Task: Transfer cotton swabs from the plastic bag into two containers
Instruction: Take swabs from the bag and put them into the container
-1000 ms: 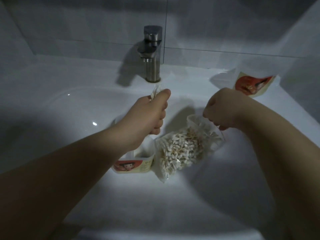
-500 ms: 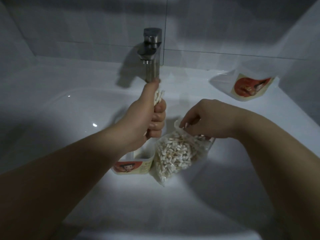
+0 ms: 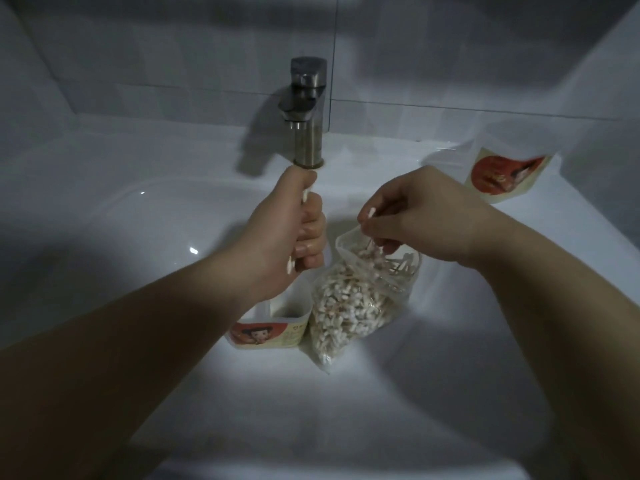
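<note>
I see a white ceramic sink filling most of my view, its basin smooth and glossy, with two small bright glints on the left slope. A flat ledge runs along its back. A brushed metal faucet stands upright at the middle of that ledge, throwing a dark shadow to its left. Behind it the back wall is pale grey tile with thin grout lines; a second wall closes in on the right. The light is dim, brightest low in the basin, and the edges fall into shadow.
</note>
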`<action>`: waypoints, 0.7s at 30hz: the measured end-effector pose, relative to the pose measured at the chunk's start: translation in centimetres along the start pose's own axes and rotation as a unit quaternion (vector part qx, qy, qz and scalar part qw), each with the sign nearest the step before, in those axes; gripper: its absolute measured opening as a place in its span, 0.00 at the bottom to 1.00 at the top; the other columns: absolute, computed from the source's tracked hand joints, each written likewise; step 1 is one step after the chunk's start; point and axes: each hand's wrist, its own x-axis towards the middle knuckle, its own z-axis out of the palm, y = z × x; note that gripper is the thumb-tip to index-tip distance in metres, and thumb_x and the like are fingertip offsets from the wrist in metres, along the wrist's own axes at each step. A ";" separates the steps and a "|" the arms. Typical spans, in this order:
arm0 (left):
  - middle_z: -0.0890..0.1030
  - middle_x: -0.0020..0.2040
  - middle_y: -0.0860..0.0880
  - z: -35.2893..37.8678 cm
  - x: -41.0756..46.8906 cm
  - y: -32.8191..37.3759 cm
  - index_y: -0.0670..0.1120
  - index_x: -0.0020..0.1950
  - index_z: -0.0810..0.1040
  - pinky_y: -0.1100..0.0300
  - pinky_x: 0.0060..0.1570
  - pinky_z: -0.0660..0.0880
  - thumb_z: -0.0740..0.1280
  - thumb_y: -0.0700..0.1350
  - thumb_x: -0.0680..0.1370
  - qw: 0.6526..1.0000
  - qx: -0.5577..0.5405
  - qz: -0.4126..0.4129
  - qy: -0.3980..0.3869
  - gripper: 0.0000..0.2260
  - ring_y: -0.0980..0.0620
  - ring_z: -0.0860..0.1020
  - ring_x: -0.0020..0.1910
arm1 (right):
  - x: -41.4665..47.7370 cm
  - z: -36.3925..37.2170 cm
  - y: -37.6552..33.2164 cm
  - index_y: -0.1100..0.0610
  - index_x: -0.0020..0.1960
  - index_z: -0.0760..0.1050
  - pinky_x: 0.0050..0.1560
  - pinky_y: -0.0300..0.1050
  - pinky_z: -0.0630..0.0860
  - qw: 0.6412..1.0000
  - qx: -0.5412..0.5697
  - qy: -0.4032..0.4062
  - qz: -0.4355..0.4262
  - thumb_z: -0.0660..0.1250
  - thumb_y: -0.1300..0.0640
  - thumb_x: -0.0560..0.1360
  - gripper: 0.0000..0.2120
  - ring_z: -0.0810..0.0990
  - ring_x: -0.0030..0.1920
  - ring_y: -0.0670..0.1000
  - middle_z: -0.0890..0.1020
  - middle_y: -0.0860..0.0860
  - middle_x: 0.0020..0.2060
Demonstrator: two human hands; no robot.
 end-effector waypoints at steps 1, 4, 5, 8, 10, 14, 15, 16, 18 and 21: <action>0.57 0.25 0.52 0.1 0.0 -0.2 0.52 0.26 0.59 0.60 0.23 0.58 0.61 0.58 0.82 1.000 0.012 0.010 0.004 0.26 0.53 0.56 0.22 | 0.0 -0.1 -0.1 0.53 0.41 0.85 0.37 0.37 0.82 1.000 0.016 0.010 -0.002 0.75 0.59 0.74 0.04 0.86 0.32 0.47 0.86 0.49 0.31; 0.63 0.29 0.50 0.4 0.1 -0.7 0.51 0.31 0.67 0.61 0.25 0.61 0.67 0.58 0.81 0.993 0.099 0.067 0.025 0.22 0.53 0.61 0.25 | 0.0 -0.3 -0.2 0.53 0.41 0.85 0.38 0.38 0.83 0.998 0.057 0.037 -0.013 0.76 0.58 0.74 0.03 0.86 0.33 0.49 0.86 0.51 0.31; 0.65 0.29 0.50 0.4 0.2 -0.9 0.49 0.33 0.71 0.62 0.24 0.62 0.69 0.57 0.80 0.986 0.137 0.088 0.038 0.20 0.53 0.63 0.25 | -0.1 -0.4 -0.2 0.53 0.42 0.85 0.38 0.39 0.83 0.997 0.064 0.040 -0.016 0.76 0.57 0.74 0.03 0.86 0.33 0.49 0.86 0.51 0.31; 0.69 0.27 0.52 0.3 0.3 -1.2 0.39 0.43 0.81 0.64 0.24 0.65 0.70 0.56 0.80 0.966 0.209 0.137 0.065 0.19 0.55 0.67 0.24 | -0.1 -0.4 -0.4 0.53 0.43 0.86 0.39 0.40 0.83 0.997 0.062 0.046 -0.031 0.76 0.57 0.74 0.02 0.86 0.33 0.48 0.86 0.50 0.32; 0.72 0.29 0.50 0.2 0.3 -1.3 0.37 0.49 0.83 0.64 0.24 0.68 0.70 0.56 0.80 0.956 0.234 0.166 0.067 0.20 0.56 0.69 0.25 | -0.1 -0.5 -0.4 0.52 0.43 0.86 0.38 0.39 0.83 0.995 0.051 0.069 -0.042 0.75 0.56 0.75 0.03 0.85 0.32 0.47 0.85 0.49 0.32; 0.80 0.40 0.45 0.1 0.3 -1.6 0.38 0.52 0.83 0.61 0.38 0.79 0.68 0.57 0.81 0.944 0.262 0.189 0.068 0.21 0.57 0.79 0.33 | -0.1 -0.5 -0.3 0.49 0.44 0.84 0.33 0.31 0.77 0.989 0.036 0.134 -0.060 0.74 0.56 0.76 0.04 0.83 0.31 0.43 0.85 0.44 0.32; 0.83 0.44 0.46 0.1 0.4 -1.6 0.39 0.53 0.83 0.59 0.45 0.82 0.68 0.57 0.81 0.945 0.260 0.188 0.067 0.20 0.58 0.82 0.39 | -0.1 -0.6 -0.4 0.49 0.44 0.84 0.33 0.31 0.76 0.986 0.045 0.145 -0.064 0.74 0.57 0.76 0.04 0.83 0.31 0.42 0.85 0.43 0.32; 0.86 0.48 0.47 0.0 0.4 -1.6 0.43 0.55 0.85 0.54 0.52 0.83 0.68 0.57 0.81 0.946 0.255 0.187 0.067 0.18 0.57 0.84 0.45 | -0.1 -0.6 -0.4 0.49 0.44 0.84 0.34 0.31 0.77 0.985 0.053 0.151 -0.069 0.74 0.57 0.76 0.04 0.83 0.31 0.43 0.85 0.43 0.32; 0.87 0.53 0.47 0.1 0.4 -1.5 0.50 0.58 0.85 0.44 0.58 0.81 0.68 0.57 0.81 0.952 0.237 0.186 0.060 0.14 0.54 0.85 0.53 | -0.2 -0.7 -0.6 0.50 0.44 0.84 0.35 0.33 0.79 0.984 0.070 0.147 -0.077 0.74 0.58 0.76 0.04 0.84 0.32 0.44 0.85 0.45 0.33; 0.88 0.52 0.47 0.1 0.3 -1.5 0.46 0.59 0.84 0.44 0.58 0.82 0.67 0.56 0.81 0.958 0.209 0.194 0.028 0.16 0.50 0.86 0.53 | -0.3 -0.4 -0.8 0.55 0.46 0.85 0.38 0.38 0.81 0.986 0.099 0.103 -0.089 0.74 0.59 0.76 0.02 0.84 0.33 0.48 0.85 0.50 0.33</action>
